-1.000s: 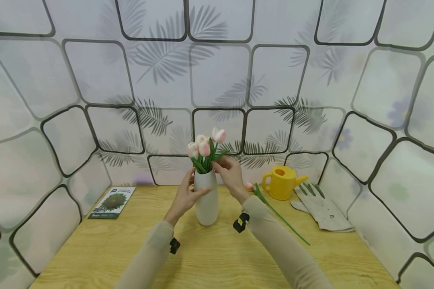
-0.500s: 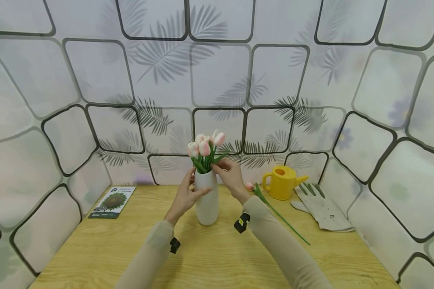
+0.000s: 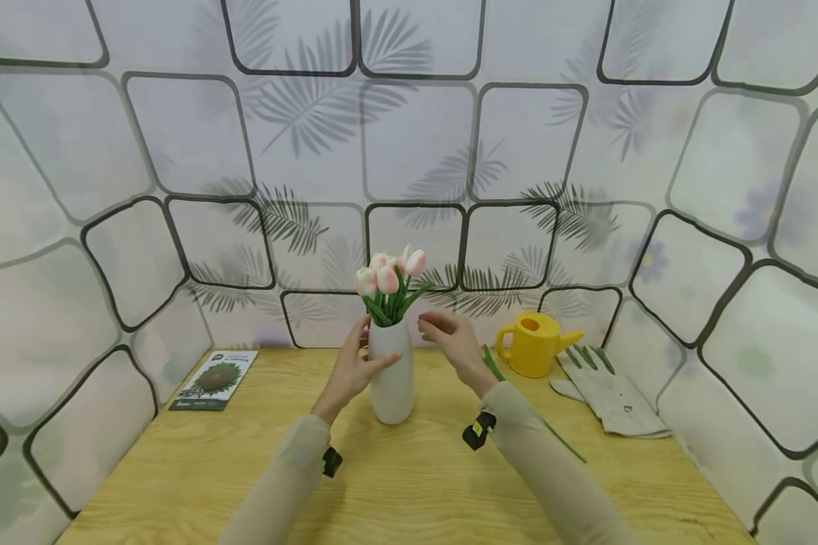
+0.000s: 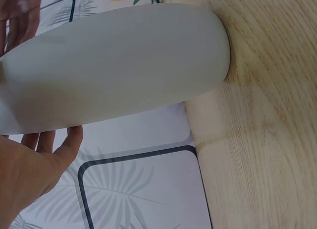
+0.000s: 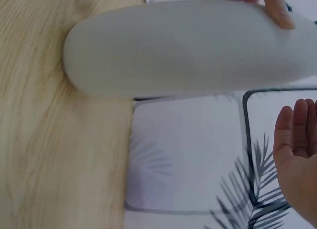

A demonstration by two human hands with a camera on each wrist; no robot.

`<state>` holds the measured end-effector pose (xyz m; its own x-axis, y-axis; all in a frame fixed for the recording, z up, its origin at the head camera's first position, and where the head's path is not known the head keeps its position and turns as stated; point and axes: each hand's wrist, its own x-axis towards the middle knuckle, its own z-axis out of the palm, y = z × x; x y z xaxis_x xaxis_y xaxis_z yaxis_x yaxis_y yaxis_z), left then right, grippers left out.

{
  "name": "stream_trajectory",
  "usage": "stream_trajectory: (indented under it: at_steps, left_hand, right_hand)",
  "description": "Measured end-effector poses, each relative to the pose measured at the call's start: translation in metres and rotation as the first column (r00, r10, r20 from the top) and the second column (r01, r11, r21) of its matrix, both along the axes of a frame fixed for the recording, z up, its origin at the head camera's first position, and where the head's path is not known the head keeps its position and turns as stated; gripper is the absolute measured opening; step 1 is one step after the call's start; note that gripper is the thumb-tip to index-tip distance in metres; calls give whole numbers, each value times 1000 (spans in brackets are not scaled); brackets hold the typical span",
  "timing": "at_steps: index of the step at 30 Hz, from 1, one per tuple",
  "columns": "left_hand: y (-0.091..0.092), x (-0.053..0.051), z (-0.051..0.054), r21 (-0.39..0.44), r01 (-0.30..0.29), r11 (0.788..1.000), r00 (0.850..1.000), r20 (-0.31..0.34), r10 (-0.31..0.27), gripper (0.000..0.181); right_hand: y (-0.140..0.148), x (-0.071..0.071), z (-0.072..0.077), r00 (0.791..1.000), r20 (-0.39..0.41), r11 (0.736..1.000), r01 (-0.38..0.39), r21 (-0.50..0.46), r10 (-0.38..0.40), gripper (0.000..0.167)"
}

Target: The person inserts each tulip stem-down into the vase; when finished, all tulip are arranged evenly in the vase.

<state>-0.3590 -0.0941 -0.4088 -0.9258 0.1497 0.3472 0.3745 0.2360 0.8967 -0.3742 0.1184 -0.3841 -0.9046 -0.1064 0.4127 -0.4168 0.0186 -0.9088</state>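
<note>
A white vase (image 3: 391, 386) stands upright on the table, with several pink-and-white tulips (image 3: 387, 280) and their green leaves rising from its mouth. My left hand (image 3: 348, 372) holds the vase's upper left side, fingers behind and thumb across the front. Its fingers lie against the white wall in the left wrist view, where the vase (image 4: 124, 65) spans the picture. To the right of the vase's mouth, my right hand (image 3: 455, 344) is apart from it, fingers slightly bent and holding nothing. The right wrist view shows that palm (image 5: 302, 159) with extended fingers, apart from the vase.
Partly behind my right forearm, a loose tulip's green stem (image 3: 566, 441) lies on the wooden table (image 3: 395, 492); its bloom is hidden. A yellow watering can (image 3: 533, 344) and pale gloves (image 3: 610, 397) are at right. A sunflower packet (image 3: 216, 378) lies at left. Patterned walls surround the table.
My right hand has let go among the tulip stems and moved right, away from the vase. One rear tulip sits slightly lower than a second ago. My left hand keeps its hold.
</note>
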Motion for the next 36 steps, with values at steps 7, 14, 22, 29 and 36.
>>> stream_trajectory:
  at_steps: [7, 14, 22, 29, 36]
  left_hand:
    - [0, 1, -1, 2, -1, 1000, 1000, 7, 1, 91]
    - [0, 0, -2, 2, 4, 1000, 1000, -1, -4, 90]
    - [-1, 1, -4, 0, 0, 1000, 1000, 2, 0, 89]
    - [-2, 1, -4, 2, 0, 1000, 1000, 6, 0, 90]
    - [0, 0, -3, 3, 0, 1000, 1000, -2, 0, 90]
  right_hand:
    - [32, -4, -21, 998, 64, 1000, -9, 3, 9, 35]
    - [64, -7, -39, 990, 142, 1000, 12, 22, -15, 38]
    - [93, -7, -52, 980, 199, 1000, 4, 11, -6, 44]
    - [115, -9, -62, 990, 143, 990, -25, 141, 4, 39]
    - [142, -13, -79, 993, 99, 956, -85, 279, 59, 37]
